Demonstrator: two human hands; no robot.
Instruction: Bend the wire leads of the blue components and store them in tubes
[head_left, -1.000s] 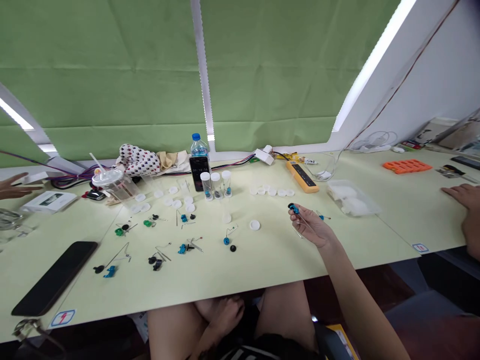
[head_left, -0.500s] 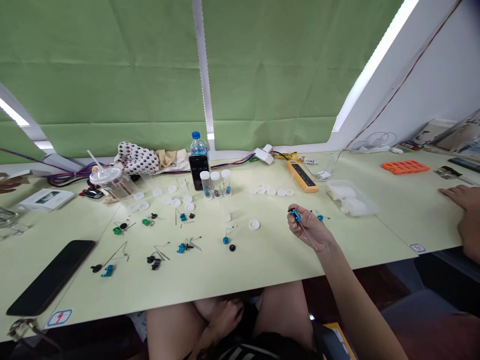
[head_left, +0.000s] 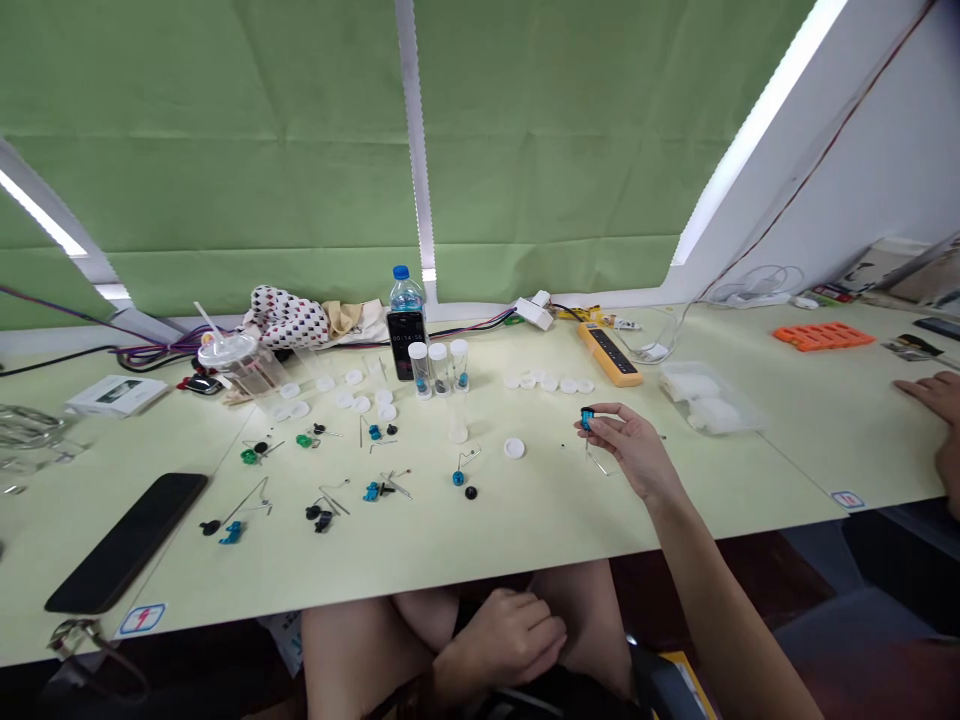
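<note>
My right hand (head_left: 630, 445) is above the table, pinching a small blue-and-black part (head_left: 587, 418) between thumb and fingertips. A thin bent wire (head_left: 598, 460) hangs beneath that part; whether it is attached I cannot tell. Down in my lap my left hand (head_left: 517, 635) rests with curled fingers, and nothing shows in it. A white cap (head_left: 514, 448) lies left of my right hand. Farther left are a blue piece (head_left: 458, 478) with a bent wire and a black disc (head_left: 471, 492). A clear tube (head_left: 458, 430) stands before three white-capped tubes (head_left: 439, 370) with small parts inside.
Several groups of blue, green and black parts with wires (head_left: 322, 515) are spread leftward. Loose white caps (head_left: 550, 383) lie at the back. A phone (head_left: 406, 345) showing a timer leans by a bottle (head_left: 401, 285). A yellow power strip (head_left: 611, 353) and another person's hand (head_left: 930, 395) are right.
My right hand has turned the blue-and-black part more upright, its wire now pointing down. My left hand has shifted right and up in the lap. The view has moved slightly.
</note>
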